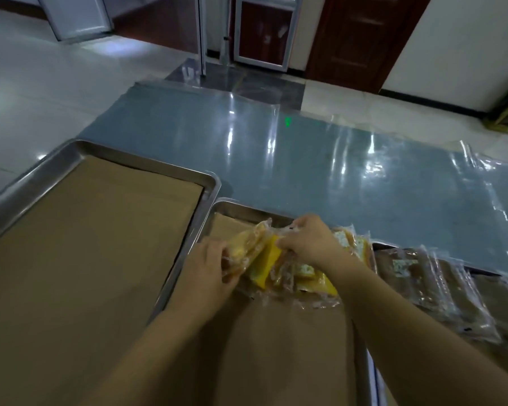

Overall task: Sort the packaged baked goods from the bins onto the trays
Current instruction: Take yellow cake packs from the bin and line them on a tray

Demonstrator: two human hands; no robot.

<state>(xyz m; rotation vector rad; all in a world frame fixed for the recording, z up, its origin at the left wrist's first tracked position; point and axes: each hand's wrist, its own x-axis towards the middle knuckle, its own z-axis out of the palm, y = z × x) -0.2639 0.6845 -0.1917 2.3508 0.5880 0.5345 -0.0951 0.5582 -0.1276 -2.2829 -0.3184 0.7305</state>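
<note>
Two steel trays lined with brown paper lie side by side: a left tray (35,174) holding nothing and a middle tray (232,207). On the middle tray's far end sits a heap of yellow packaged cakes (264,263) in clear wrappers. My left hand (210,269) grips the left side of the heap, fingers curled round a packet. My right hand (311,240) pinches packets at the top of the heap. Further right, brown packaged baked goods (434,276) lie in a row on a third tray.
The trays rest on a blue-grey table (305,159) covered by shiny clear plastic film, wrinkled at its right edge. Beyond the table is a pale tiled floor, dark wooden doors and a white cabinet. No bin is in view.
</note>
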